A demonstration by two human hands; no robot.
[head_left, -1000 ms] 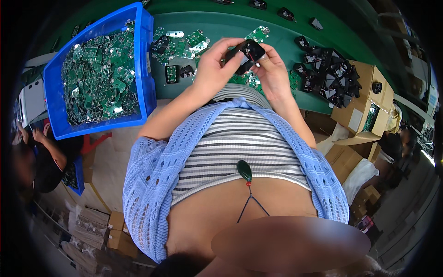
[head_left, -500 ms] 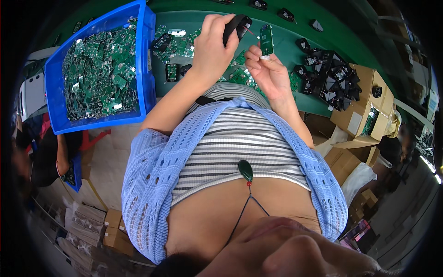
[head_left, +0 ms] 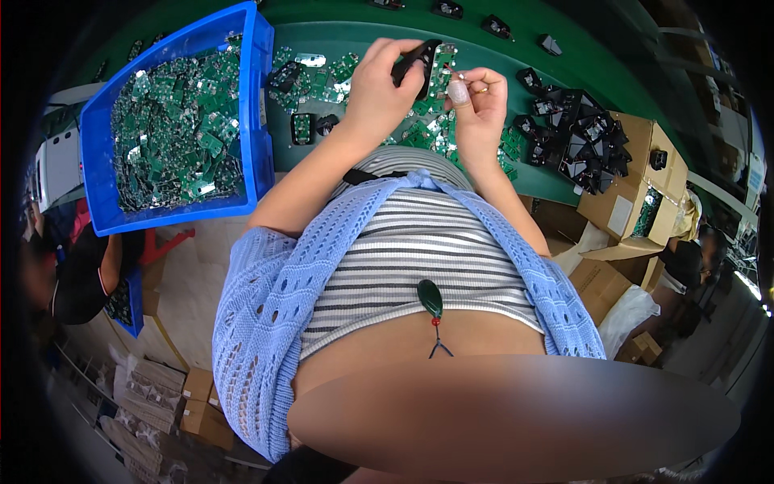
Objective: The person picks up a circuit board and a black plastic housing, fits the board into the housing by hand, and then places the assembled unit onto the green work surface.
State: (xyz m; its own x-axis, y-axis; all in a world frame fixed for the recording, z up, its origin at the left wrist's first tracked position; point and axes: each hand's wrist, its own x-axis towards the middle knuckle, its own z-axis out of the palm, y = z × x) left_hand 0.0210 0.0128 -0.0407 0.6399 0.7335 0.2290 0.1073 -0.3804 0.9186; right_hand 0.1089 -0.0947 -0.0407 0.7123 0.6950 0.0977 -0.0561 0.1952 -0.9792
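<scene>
My left hand [head_left: 377, 95] is closed around a black plastic housing [head_left: 418, 71], tilted with its hollow side to the right. Right beside it stands a narrow green circuit board [head_left: 441, 74], its component side showing. My right hand [head_left: 482, 109] pinches at the board's right edge with thumb and forefinger; the exact grip point is partly hidden. A bit of red wire shows between housing and board. Beneath both hands, loose green circuit boards [head_left: 427, 135] lie scattered on the green table [head_left: 322, 36].
A blue bin [head_left: 256, 105] full of circuit boards stands at the left. Black housings [head_left: 587, 137] are piled at the right, beside an open cardboard box [head_left: 625, 194]. More black parts [head_left: 498, 27] sit along the far strip. Another person [head_left: 85, 274] is at far left.
The circuit board has moved left to the housing and turned from its plain green side to its component side. My right hand has shifted slightly right and up, its fingers more curled.
</scene>
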